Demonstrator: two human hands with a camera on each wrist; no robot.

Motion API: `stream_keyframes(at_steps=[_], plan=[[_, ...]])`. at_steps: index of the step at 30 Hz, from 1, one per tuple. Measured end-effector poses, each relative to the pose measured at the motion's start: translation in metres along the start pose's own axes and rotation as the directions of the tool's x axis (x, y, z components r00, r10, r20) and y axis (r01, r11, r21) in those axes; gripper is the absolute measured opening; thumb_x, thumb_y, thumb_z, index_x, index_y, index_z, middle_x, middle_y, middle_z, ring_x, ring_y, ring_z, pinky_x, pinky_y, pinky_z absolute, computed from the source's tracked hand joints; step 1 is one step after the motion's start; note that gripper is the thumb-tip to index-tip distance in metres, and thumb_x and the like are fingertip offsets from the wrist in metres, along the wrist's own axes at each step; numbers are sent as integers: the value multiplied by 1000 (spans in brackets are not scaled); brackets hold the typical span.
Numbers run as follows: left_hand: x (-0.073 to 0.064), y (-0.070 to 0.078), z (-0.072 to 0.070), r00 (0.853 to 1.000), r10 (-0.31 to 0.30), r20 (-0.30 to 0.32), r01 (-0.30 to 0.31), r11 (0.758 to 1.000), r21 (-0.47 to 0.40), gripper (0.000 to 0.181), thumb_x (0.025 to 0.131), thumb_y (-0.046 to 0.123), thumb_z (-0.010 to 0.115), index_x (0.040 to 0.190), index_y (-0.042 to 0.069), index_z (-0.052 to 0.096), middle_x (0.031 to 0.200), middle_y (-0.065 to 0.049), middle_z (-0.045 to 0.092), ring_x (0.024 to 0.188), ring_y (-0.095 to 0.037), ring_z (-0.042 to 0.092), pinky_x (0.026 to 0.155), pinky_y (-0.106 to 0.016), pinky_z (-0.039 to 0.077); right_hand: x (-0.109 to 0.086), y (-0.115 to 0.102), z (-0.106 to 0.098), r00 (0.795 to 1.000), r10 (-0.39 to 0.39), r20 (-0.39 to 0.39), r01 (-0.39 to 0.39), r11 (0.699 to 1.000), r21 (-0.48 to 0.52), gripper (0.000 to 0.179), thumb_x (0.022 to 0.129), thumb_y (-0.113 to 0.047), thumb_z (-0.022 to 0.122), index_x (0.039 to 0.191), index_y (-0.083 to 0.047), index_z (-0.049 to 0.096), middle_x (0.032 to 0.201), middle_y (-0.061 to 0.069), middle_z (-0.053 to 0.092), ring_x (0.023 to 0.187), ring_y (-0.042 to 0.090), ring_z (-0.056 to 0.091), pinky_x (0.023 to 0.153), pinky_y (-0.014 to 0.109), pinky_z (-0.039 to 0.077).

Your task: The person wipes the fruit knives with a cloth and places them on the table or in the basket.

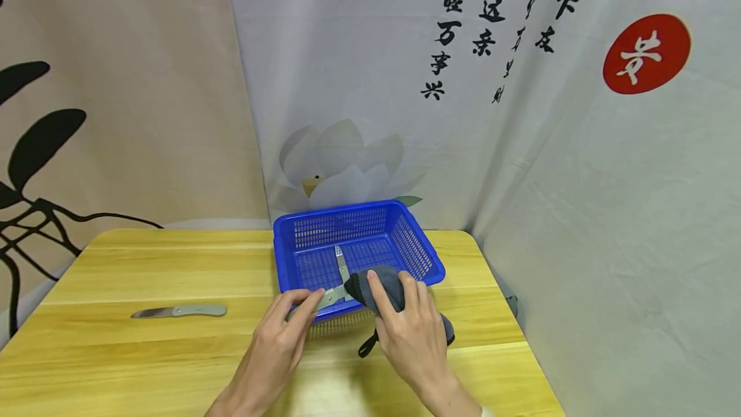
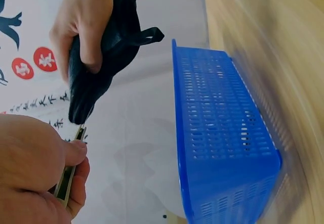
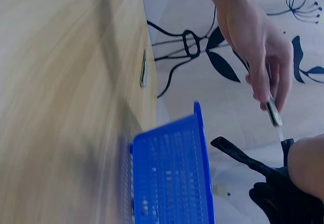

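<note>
My left hand grips a folding knife by its pale handle, with fingers and thumb curled round it. My right hand holds a dark grey cloth with black edging and a hanging loop; the cloth covers the far end of the knife, so much of its blade is hidden. Both hands are above the front rim of a blue plastic basket. Inside the basket lies another knife, partly hidden behind the held one.
On the wooden table, to the left of the basket, an opened folding knife lies with its blade pointing left. A printed curtain hangs behind the table and along its right side.
</note>
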State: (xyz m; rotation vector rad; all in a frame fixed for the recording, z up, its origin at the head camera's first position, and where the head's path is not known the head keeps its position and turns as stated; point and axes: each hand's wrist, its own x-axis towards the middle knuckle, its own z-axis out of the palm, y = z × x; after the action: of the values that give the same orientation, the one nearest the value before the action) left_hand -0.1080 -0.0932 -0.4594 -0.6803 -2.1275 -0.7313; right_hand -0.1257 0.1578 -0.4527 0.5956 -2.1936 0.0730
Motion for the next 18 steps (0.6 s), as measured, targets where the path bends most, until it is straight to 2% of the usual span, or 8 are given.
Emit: stream_keyframes(at_steps=[2,4,6,9,10,12,14,18], plan=[[0,-1,0,1000,-2,7,2,1000,-15,39,121,23,49,138,1,76,118,-12,75,108,-23,75,93,-32,69,-1,8,0,1000,24,4,-24,1000,-7,76,83,-13,88,156,-22,68,127,27,66,87,31,57,64,38,56],[2,-2,0,1000,-11,9,11,999,-43,28,112,7,65,137,-1,76,117,-12,75,106,-22,76,94,-23,67,-3,16,-1,999,48,0,-48,999,-9,77,81,-10,88,155,-21,68,127,29,66,86,31,57,63,38,56],[5,-4,1,999,-38,11,39,997,-73,36,99,-7,77,135,-2,77,116,-12,74,101,-19,76,92,-16,65,-5,24,-4,997,77,0,-77,997,-3,77,83,-8,86,156,-21,68,128,30,65,88,34,59,63,40,58],[12,-11,2,993,-112,27,114,987,-110,43,90,-15,84,131,-4,78,114,-11,74,92,-14,73,82,-12,62,-10,34,-8,993,119,3,-119,993,19,74,86,-7,81,158,-20,67,131,33,63,93,38,63,61,42,58],[14,-14,3,989,-141,37,144,983,-117,42,91,-15,84,131,-4,78,113,-11,74,91,-13,72,77,-14,62,-12,37,-10,991,132,4,-132,991,26,72,88,-7,79,158,-20,67,131,33,63,93,39,63,60,42,57],[20,-21,4,976,-206,74,215,968,-132,40,93,-14,82,131,-4,78,113,-12,75,87,-12,68,70,-18,61,-16,42,-12,988,154,8,-154,987,39,70,90,-7,76,158,-20,67,131,34,63,95,40,64,59,42,56],[25,-29,5,957,-265,116,279,951,-133,38,96,-12,82,132,-4,77,113,-13,76,87,-13,67,68,-23,61,-20,45,-14,985,170,13,-171,984,42,68,91,-8,74,157,-19,67,130,34,62,95,40,64,58,42,56],[35,-44,8,904,-368,216,398,910,-116,38,100,-7,78,138,-5,73,119,-19,76,95,-23,72,77,-37,63,-29,49,-16,982,189,24,-190,981,41,67,90,-7,73,156,-19,68,129,34,63,94,39,64,58,41,56]])
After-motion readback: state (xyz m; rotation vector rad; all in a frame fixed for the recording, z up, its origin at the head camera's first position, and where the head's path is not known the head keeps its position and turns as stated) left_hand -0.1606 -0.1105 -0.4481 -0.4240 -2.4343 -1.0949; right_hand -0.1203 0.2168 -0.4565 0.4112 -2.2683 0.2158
